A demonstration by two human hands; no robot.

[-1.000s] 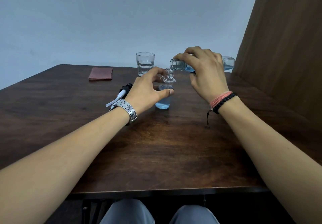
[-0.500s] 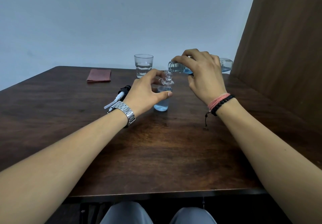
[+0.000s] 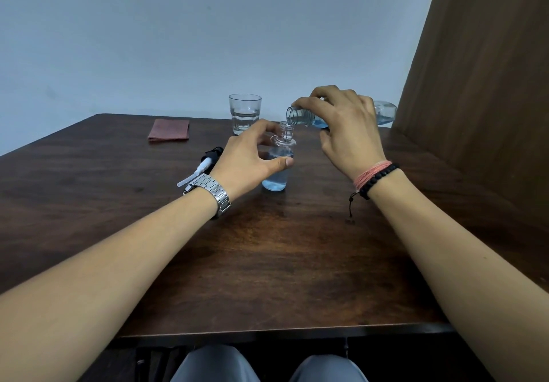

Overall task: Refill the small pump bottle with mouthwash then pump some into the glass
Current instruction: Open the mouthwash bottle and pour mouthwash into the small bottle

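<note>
The small clear bottle [image 3: 279,174] stands upright on the table with its top off and blue mouthwash in its lower part. My left hand [image 3: 252,156] grips it around the shoulder. My right hand [image 3: 344,126] holds the large mouthwash bottle [image 3: 384,113] tipped almost flat, its open neck [image 3: 298,116] just above the small bottle's mouth. The pump head [image 3: 208,163], black collar and white tube, lies on the table left of my left wrist. A glass [image 3: 244,114] with a little clear liquid stands behind the small bottle.
A folded dark red cloth [image 3: 169,130] lies at the back left of the wooden table [image 3: 267,263]. A brown wooden panel [image 3: 481,84] rises along the right side, close behind the large bottle.
Both hands hold their grips. The big bottle stays tipped over the small one. The whole scene sits slightly lower in view as my head shifted.
</note>
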